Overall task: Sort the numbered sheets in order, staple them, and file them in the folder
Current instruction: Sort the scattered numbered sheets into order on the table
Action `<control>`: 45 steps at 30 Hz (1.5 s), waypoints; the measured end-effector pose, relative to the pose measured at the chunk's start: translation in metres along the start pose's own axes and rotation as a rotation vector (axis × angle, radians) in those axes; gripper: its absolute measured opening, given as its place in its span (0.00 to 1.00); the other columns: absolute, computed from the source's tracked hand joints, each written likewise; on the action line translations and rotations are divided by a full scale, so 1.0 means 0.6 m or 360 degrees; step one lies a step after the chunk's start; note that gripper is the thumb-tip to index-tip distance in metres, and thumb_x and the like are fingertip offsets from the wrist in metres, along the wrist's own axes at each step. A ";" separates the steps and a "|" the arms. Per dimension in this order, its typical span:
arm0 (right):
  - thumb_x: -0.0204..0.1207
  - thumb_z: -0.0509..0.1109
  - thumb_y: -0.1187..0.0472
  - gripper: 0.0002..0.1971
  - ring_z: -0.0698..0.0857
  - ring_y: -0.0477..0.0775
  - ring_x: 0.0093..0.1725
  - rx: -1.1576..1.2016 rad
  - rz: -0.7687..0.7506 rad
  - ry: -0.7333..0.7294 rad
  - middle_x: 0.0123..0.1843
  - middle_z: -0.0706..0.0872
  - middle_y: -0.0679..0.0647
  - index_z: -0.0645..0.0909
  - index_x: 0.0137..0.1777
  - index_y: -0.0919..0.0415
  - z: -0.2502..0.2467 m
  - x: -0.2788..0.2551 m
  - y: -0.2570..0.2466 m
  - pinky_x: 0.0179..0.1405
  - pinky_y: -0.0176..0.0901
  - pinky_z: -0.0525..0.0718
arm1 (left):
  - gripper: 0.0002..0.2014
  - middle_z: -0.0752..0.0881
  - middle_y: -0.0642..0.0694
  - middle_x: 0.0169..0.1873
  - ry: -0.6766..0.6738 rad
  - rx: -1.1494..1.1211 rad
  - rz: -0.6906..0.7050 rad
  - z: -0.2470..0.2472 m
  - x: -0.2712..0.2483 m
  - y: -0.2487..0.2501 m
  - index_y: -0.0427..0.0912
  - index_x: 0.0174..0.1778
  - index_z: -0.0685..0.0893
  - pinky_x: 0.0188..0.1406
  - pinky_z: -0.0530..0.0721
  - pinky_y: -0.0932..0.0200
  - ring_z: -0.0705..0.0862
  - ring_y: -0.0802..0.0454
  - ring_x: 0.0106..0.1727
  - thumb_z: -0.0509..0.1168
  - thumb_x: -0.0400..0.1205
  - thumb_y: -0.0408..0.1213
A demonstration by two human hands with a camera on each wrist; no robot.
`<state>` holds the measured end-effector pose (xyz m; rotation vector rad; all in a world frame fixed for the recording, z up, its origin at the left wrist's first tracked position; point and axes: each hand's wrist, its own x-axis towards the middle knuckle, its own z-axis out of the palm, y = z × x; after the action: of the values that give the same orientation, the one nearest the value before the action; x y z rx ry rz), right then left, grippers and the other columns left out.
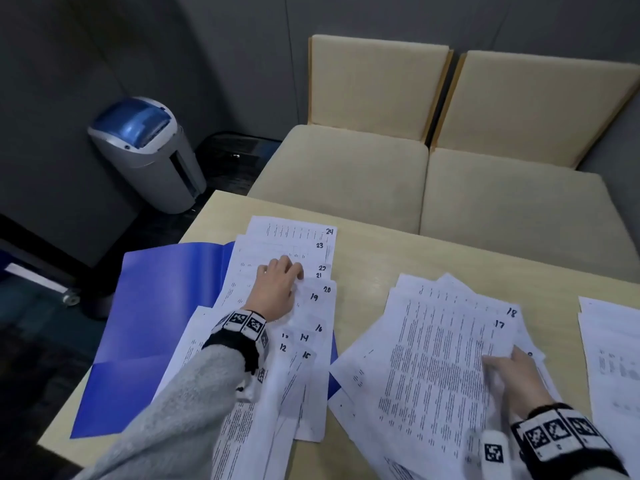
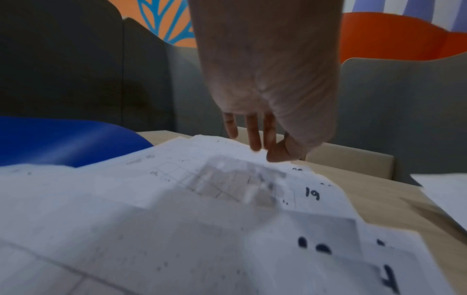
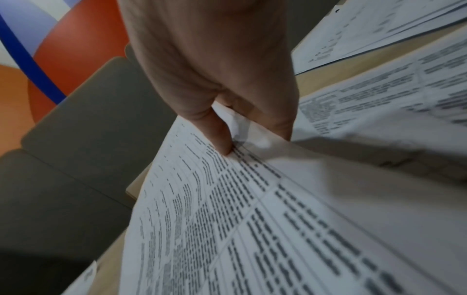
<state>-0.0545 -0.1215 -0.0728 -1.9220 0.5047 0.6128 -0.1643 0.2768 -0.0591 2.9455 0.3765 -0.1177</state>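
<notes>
A fan of white sheets (image 1: 291,237) numbered 12 to 24 lies over an open blue folder (image 1: 166,306) on the left of the table. My left hand (image 1: 277,289) rests on this fan near sheets 21 and 22, its fingertips (image 2: 254,139) and thumb touching the paper above sheet 19 (image 2: 312,193). A second loose pile (image 1: 433,358) with 17 and 18 showing lies to the right. My right hand (image 1: 509,368) pinches the right edge of its top sheets (image 3: 252,219), thumb on top and fingers underneath. The folder (image 2: 63,139) shows blue to the left of the paper.
A third paper stack (image 1: 609,341) lies at the table's right edge. The light wooden table (image 1: 363,258) has bare strips between the piles. Two beige chairs (image 1: 346,174) stand beyond the far edge. A grey and blue bin (image 1: 145,150) stands on the floor at left.
</notes>
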 end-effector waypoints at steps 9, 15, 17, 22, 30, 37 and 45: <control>0.80 0.61 0.76 0.21 0.79 0.60 0.57 0.0427 -0.0122 -0.0056 0.69 0.79 0.63 0.71 0.74 0.68 0.001 -0.010 -0.089 0.59 0.51 0.75 | 0.43 0.63 0.45 0.75 -0.0879 0.0712 0.0170 -0.028 -0.034 -0.022 0.51 0.81 0.53 0.74 0.37 0.24 0.59 0.40 0.79 0.70 0.75 0.41; 0.80 0.62 0.75 0.21 0.81 0.61 0.56 0.0514 -0.0121 -0.0042 0.63 0.82 0.61 0.73 0.73 0.68 0.014 -0.010 -0.089 0.57 0.52 0.76 | 0.41 0.68 0.44 0.66 -0.0730 0.0945 0.0400 0.008 -0.036 -0.038 0.45 0.74 0.60 0.77 0.48 0.29 0.71 0.42 0.66 0.74 0.70 0.48; 0.80 0.62 0.75 0.21 0.82 0.62 0.57 0.0563 -0.0143 -0.0019 0.65 0.82 0.61 0.73 0.72 0.68 0.016 -0.009 -0.092 0.57 0.53 0.77 | 0.40 0.70 0.45 0.64 -0.0735 0.0881 0.0383 0.010 -0.032 -0.045 0.44 0.71 0.62 0.75 0.56 0.38 0.76 0.45 0.62 0.76 0.68 0.47; 0.79 0.62 0.76 0.20 0.82 0.63 0.60 0.0669 -0.0160 0.0064 0.68 0.81 0.65 0.74 0.71 0.71 0.033 -0.007 -0.096 0.60 0.55 0.78 | 0.33 0.76 0.49 0.57 -0.0769 0.0676 0.0262 0.009 -0.027 -0.060 0.46 0.63 0.69 0.61 0.64 0.50 0.83 0.48 0.49 0.77 0.66 0.47; 0.78 0.63 0.76 0.22 0.80 0.61 0.61 0.0664 -0.0143 0.0084 0.69 0.80 0.62 0.73 0.72 0.67 0.057 -0.004 -0.088 0.67 0.55 0.76 | 0.17 0.83 0.51 0.39 -0.1035 0.0871 0.0092 -0.014 -0.025 -0.047 0.49 0.51 0.85 0.67 0.61 0.47 0.83 0.48 0.54 0.76 0.69 0.49; 0.78 0.63 0.76 0.22 0.79 0.65 0.67 0.0619 -0.0149 0.0111 0.70 0.80 0.62 0.73 0.73 0.68 0.050 -0.002 -0.074 0.72 0.62 0.74 | 0.13 0.83 0.52 0.36 -0.0963 0.0793 0.0098 -0.019 -0.031 -0.046 0.49 0.48 0.82 0.64 0.62 0.48 0.85 0.48 0.52 0.74 0.71 0.46; 0.77 0.64 0.76 0.24 0.79 0.65 0.68 0.0618 -0.0163 0.0124 0.71 0.80 0.62 0.73 0.74 0.67 0.045 0.005 -0.061 0.72 0.63 0.73 | 0.42 0.81 0.51 0.56 -0.1093 0.0298 -0.0283 -0.067 -0.041 -0.122 0.51 0.70 0.70 0.73 0.56 0.40 0.77 0.45 0.64 0.80 0.63 0.56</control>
<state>-0.0358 -0.0825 -0.0584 -1.5945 0.5282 0.3440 -0.2042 0.3478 -0.0285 2.7954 0.5298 -1.1961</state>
